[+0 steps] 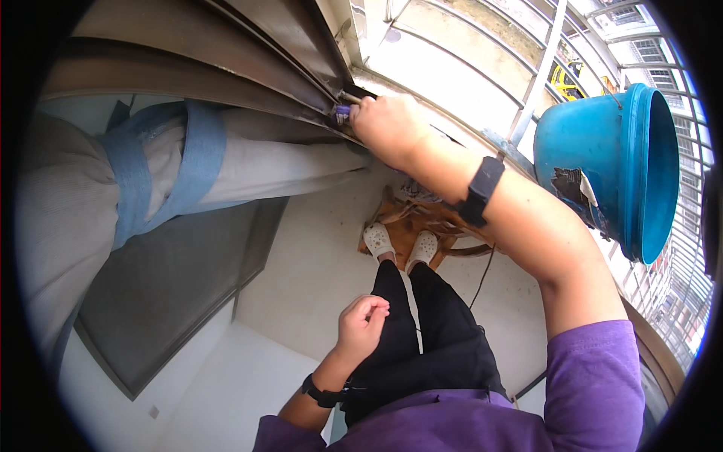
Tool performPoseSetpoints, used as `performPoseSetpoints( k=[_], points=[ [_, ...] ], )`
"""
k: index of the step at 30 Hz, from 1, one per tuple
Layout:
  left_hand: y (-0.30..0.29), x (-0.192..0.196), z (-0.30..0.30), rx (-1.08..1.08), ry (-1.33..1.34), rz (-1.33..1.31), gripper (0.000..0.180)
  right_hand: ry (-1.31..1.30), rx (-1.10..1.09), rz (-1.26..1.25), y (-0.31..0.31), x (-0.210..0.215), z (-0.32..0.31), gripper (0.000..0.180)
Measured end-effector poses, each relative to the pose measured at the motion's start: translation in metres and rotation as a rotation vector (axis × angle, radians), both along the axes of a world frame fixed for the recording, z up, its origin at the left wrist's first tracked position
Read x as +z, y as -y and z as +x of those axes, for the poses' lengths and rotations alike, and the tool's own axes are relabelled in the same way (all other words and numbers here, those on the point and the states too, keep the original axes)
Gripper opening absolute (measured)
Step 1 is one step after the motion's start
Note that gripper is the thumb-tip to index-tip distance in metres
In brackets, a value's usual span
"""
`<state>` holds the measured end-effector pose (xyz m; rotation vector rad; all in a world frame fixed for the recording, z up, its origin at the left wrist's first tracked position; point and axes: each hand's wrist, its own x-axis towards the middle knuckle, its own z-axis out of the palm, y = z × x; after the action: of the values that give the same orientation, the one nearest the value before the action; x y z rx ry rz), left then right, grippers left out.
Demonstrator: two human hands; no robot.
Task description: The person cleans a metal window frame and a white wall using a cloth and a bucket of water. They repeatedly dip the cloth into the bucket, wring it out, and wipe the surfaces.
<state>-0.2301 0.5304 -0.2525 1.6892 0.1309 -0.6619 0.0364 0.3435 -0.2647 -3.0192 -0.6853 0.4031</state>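
Far left: pale curtain (pixel 68 203) bunched against the window, tied with a blue band (pixel 192 162). Dark metal window frame (pixel 226 79) runs diagonally above it toward the upper centre.

Centre: left hand (pixel 361 324) hangs free at hip level, fingers loosely curled, holding nothing. Below it, the person's white shoes stand on a wooden stool (pixel 410 226).

Upper centre-right: right hand (pixel 388 128) is raised to the frame's track, fingers closed around a small purple-tipped tool (pixel 343 113), its tip pressed into the channel at the frame's end. What kind of tool it is cannot be made out.

Judgement: work goes best with the tip seated squarely in the track and steady pressure along it; standing raised, weight wants to stay centred over the stool.

Right: blue plastic bucket (pixel 602 166) hangs by the balcony railing (pixel 542 68), just beside the raised forearm.
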Motion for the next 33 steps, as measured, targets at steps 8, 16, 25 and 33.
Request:
performPoseSetpoints(
  k=[8,16,25,33],
  points=[
    [-0.019,0.007,-0.007,0.023,-0.023,0.019,0.004,0.016,-0.011,0.031,0.027,-0.007,-0.025,0.025],
    [-0.001,0.003,0.002,0.049,-0.016,-0.047,0.004,-0.052,-0.244,0.119,0.001,-0.011,0.002,0.022],
    [-0.010,0.006,-0.004,0.038,-0.031,-0.035,0.004,-0.053,-0.250,0.101,0.000,-0.007,-0.002,0.022],
    [-0.002,0.010,0.000,0.035,-0.001,-0.078,0.003,-0.134,-0.154,0.171,0.033,-0.002,-0.026,0.022]
  ],
)
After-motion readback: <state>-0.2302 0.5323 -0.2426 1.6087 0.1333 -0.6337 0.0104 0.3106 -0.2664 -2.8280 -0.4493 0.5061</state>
